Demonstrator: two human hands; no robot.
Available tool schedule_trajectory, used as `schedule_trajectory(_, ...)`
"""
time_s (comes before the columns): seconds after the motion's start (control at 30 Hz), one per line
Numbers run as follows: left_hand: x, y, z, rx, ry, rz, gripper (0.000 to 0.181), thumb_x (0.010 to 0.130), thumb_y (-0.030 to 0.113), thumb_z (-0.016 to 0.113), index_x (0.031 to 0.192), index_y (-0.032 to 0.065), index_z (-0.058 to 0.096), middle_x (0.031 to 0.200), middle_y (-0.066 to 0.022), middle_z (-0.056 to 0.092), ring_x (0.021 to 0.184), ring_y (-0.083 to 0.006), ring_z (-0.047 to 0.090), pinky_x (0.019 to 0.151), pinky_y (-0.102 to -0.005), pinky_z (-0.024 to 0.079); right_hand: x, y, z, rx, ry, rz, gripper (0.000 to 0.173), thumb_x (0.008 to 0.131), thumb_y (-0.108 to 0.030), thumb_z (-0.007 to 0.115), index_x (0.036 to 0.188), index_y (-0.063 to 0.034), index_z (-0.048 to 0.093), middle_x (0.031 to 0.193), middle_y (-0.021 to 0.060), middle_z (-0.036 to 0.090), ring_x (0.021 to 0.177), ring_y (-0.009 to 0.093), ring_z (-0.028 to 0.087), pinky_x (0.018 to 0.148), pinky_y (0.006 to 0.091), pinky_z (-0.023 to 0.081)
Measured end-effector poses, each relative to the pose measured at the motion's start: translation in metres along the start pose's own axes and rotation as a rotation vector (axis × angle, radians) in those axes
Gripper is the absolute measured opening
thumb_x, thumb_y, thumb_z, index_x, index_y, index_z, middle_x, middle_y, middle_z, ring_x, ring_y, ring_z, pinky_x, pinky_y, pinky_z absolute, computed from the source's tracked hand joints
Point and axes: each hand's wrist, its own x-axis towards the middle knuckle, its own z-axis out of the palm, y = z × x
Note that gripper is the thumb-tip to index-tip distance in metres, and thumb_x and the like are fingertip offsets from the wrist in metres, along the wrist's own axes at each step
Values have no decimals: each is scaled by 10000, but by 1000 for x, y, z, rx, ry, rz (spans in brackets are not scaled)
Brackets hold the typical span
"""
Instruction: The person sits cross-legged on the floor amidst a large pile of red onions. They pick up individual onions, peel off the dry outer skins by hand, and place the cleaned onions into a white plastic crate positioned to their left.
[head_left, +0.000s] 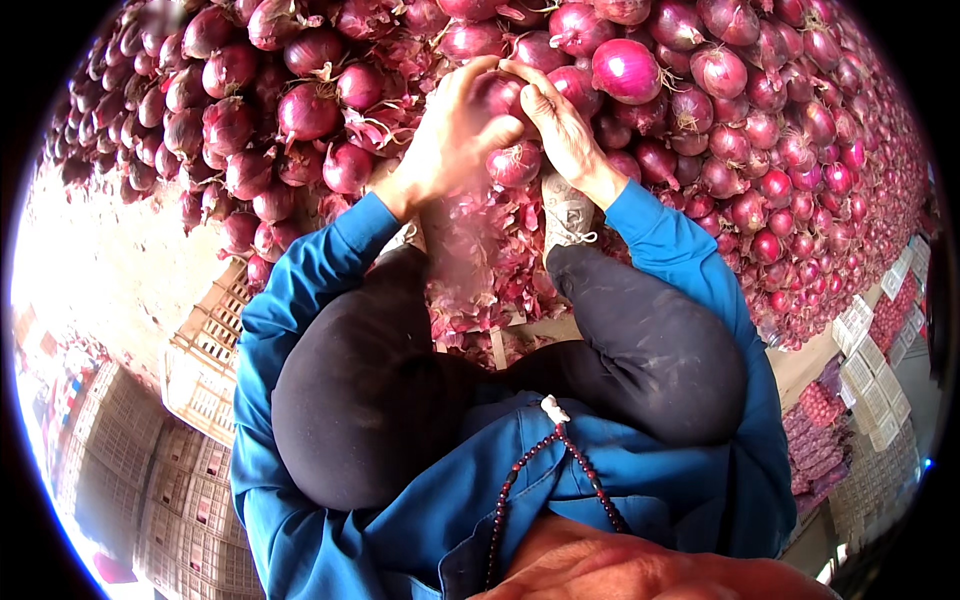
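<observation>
My left hand (455, 135) curves around a red onion (496, 93), its fingers over the far side and its thumb on the near side. From the other side, my right hand (559, 124) meets the same onion with its fingers bent over the top. The onion is partly hidden and slightly blurred. Just below my hands lies another red onion (514, 163). Loose onion skins (517, 255) cover the ground between my shoes, and a blurred patch hangs over them. A glossy, bright onion (627, 71) rests on the heap beyond my right hand.
A large heap of red onions (765, 135) spreads ahead and to the right, with more onions (225, 127) at the left. A slatted plastic crate (206, 360) stands at my left, with stacked crates (187, 495) behind. Filled mesh sacks (817, 442) lie at the right.
</observation>
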Motion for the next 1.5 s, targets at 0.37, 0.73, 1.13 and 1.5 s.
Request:
schedule_trajectory(0.37,-8,-43,-20,-318,40,-268,139,951,171,633,1000,42,647,766,-22,664,678,-102,633,639,-279,534,-4,-4,-15,701,-2,266,627,1016,-539,343,1436,-77,398,1402,137,473,1275,265,493,1030,461,465)
schedule_trajectory(0.73,-1,0,5,234,-41,33,999,702,375,851,1443,7,292,1383,-244,433,1308,-382,425,1087,-436,378,2,5,3,839,168,558,538,1011,-463,451,1390,-81,454,1253,90,583,1108,190,592,899,356,537)
schedule_trajectory(1.13,-9,-11,2,195,53,-29,663,905,420,606,1366,-3,385,1295,-266,492,1197,-414,509,988,-448,449,-2,-10,13,553,-26,550,547,1012,-487,402,1435,-140,403,1345,109,503,1170,241,555,859,455,568)
schedule_trajectory(1.5,-1,-4,-12,344,227,263,270,935,162,587,1182,56,618,1071,-140,635,937,-289,629,850,-383,521,-4,-11,6,642,84,560,557,1023,-454,381,1421,-65,402,1366,139,491,1198,291,551,913,496,555)
